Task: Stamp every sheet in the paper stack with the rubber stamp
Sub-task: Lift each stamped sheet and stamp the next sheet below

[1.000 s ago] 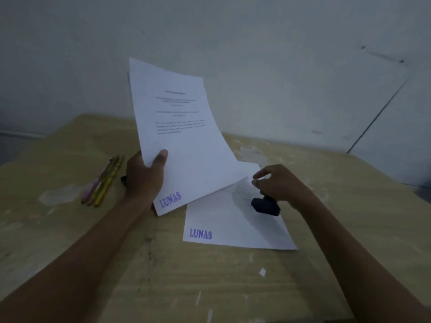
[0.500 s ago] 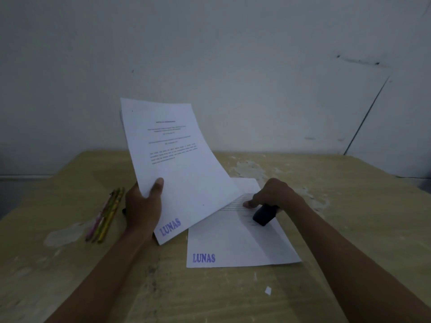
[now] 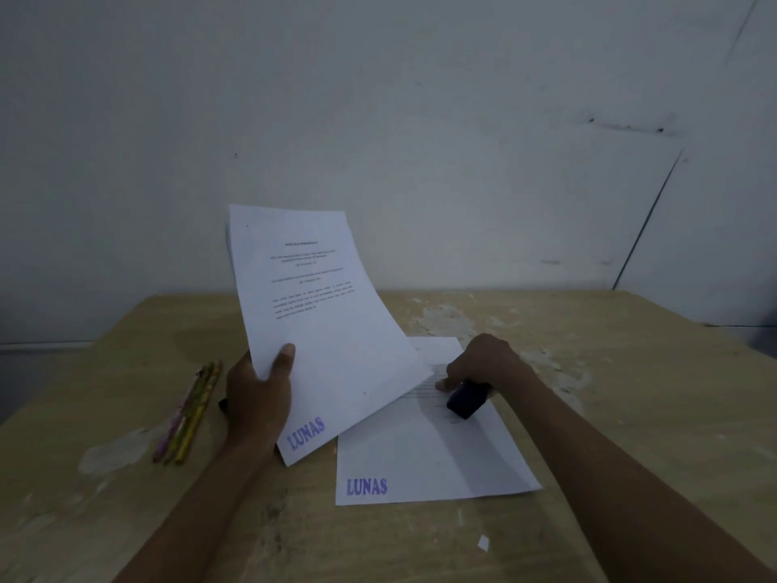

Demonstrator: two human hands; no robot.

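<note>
My left hand (image 3: 257, 399) grips a raised stack of white printed sheets (image 3: 319, 330) by its left edge, thumb on the front. The top sheet bears a purple "LUNAS" stamp mark at its lower left corner. One more sheet (image 3: 424, 452) lies flat on the wooden table (image 3: 609, 414), also marked "LUNAS" at its lower left. My right hand (image 3: 483, 363) holds the dark rubber stamp (image 3: 466, 399), tilted, over the middle of the flat sheet. The fingertips of that hand touch the paper.
Several pencils (image 3: 189, 414) lie side by side on the table left of my left hand. A small dark object peeks out behind my left wrist. A paper scrap (image 3: 483, 542) lies near the front. A grey wall rises behind the table's far edge.
The view has tilted upward, so the table sits lower. My right hand with the stamp has dropped closer to the flat sheet and tilted. My left hand keeps the stack raised.
</note>
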